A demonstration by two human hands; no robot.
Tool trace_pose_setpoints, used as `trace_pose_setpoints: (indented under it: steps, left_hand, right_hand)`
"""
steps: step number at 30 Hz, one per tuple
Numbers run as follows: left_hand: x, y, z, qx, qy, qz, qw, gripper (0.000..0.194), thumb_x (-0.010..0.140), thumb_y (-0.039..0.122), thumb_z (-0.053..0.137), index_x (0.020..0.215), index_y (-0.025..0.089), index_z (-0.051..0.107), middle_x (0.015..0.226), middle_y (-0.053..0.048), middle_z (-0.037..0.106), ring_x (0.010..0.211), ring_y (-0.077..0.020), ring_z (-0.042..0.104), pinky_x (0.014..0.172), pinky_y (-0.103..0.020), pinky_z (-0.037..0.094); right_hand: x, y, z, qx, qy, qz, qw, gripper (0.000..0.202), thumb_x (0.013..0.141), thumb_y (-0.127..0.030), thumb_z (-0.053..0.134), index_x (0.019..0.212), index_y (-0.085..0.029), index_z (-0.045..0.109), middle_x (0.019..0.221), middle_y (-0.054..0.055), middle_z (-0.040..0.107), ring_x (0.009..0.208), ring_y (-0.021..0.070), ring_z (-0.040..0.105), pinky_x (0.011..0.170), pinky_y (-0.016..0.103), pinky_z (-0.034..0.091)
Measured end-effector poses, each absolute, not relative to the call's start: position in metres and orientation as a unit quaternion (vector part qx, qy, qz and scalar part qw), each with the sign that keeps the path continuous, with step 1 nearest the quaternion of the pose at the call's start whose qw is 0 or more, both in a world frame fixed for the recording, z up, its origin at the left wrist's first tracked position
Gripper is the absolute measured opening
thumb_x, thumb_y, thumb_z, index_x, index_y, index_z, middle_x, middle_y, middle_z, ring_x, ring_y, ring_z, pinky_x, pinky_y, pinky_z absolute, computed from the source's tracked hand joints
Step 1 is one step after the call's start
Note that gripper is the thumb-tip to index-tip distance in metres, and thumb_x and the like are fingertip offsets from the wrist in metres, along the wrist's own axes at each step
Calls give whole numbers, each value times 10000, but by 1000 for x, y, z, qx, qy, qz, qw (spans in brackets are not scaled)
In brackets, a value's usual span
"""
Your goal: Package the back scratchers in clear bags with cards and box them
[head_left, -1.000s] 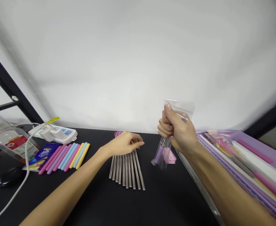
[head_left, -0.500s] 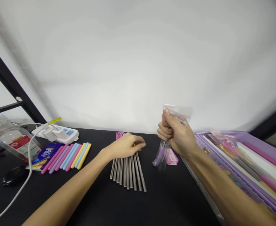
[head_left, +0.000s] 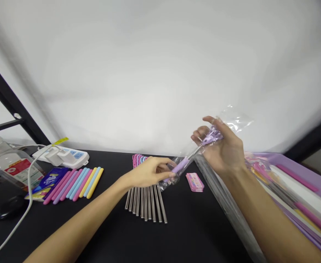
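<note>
A metal rod with a purple handle (head_left: 179, 166) and a purple shaped head (head_left: 213, 135) lies slanted inside a clear plastic bag (head_left: 235, 119). My left hand (head_left: 148, 171) pinches the bag around the handle end, between thumb and fingers. Loosely curled and slightly blurred, my right hand (head_left: 223, 146) holds the head end of the same bagged rod. Beneath my left hand fans a row of several metal rods (head_left: 146, 204), their pink, blue and purple heads (head_left: 138, 159) showing behind it. A small stack of pink cards (head_left: 195, 182) rests on the black table (head_left: 193, 226).
Several pink, purple, blue and yellow handles (head_left: 75, 184) lie at left beside a blue packet (head_left: 49, 182). Further left are a black mouse (head_left: 11, 207), a white power strip (head_left: 79, 157), its cable and a clear jar (head_left: 18, 166). Clear bags (head_left: 226, 204) and a purple tray (head_left: 286, 166) are at right.
My right hand has loosened from a fist and tilted the bagged rod from hanging down to a slant. My left hand has moved slightly right and taken its handle end.
</note>
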State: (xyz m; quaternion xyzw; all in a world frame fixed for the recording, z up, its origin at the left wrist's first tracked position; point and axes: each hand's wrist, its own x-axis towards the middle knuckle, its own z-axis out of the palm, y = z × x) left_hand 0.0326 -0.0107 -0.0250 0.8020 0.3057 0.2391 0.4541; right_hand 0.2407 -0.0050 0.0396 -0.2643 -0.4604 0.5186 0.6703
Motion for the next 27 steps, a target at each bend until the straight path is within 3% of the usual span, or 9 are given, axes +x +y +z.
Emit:
trace_pose_setpoints:
  steps: [3,5,7,9,13,18,21,27]
  left_hand:
    - [29,-5,-26,770,313,293,473,269,917,364,560,1077,162,637,882,-50,690,772,-148,622,729,-292,493]
    - [29,-2,-28,744,320,326,486,287,913,381,567,1059,146,645,853,-47,667,718,-129,592,700,-284,494]
    - [28,1,-29,721,325,342,507,341,906,400,582,1121,141,639,821,-46,663,676,-119,578,668,-279,499]
    - [26,3,-29,705,324,340,531,412,895,408,604,1215,149,612,839,-59,688,681,-124,604,679,-293,517]
    - [16,6,-23,693,307,293,583,502,830,342,706,1277,142,596,1049,-131,724,905,-200,695,829,-356,545]
    - [14,6,-19,667,331,337,577,405,821,338,719,1145,100,675,982,-147,753,935,-243,715,785,-342,567]
    - [21,4,-22,645,329,391,568,368,821,325,723,1110,102,683,971,-128,759,924,-221,721,847,-342,565]
    - [29,5,-28,594,315,453,585,349,821,359,721,1058,110,660,913,-107,767,868,-208,735,847,-344,576]
  right_hand:
    - [251,4,29,-319,-466,568,599,303,812,-347,713,1101,-305,631,1016,35,713,997,209,647,860,353,514]
    - [256,10,19,-363,-484,602,521,343,812,-366,721,1135,-282,642,1082,66,714,1027,235,648,864,381,518]
    - [259,15,9,-387,-499,609,479,292,822,-392,711,1061,-226,689,1050,91,722,993,241,657,823,370,531]
    - [260,18,3,-394,-504,589,494,227,818,-376,719,942,-186,723,982,94,730,958,228,663,803,339,536]
    - [264,19,3,-388,-470,562,560,154,785,-329,752,818,-179,736,890,64,730,908,199,670,832,320,540]
    - [271,20,5,-367,-485,577,546,171,831,-352,709,940,-220,718,965,49,740,927,178,676,825,305,548]
    - [271,21,3,-351,-493,593,531,207,844,-328,700,1035,-252,674,991,47,747,947,185,686,835,335,555]
    - [272,22,-2,-340,-508,589,528,234,819,-288,734,1028,-246,637,965,36,753,909,189,709,896,385,542]
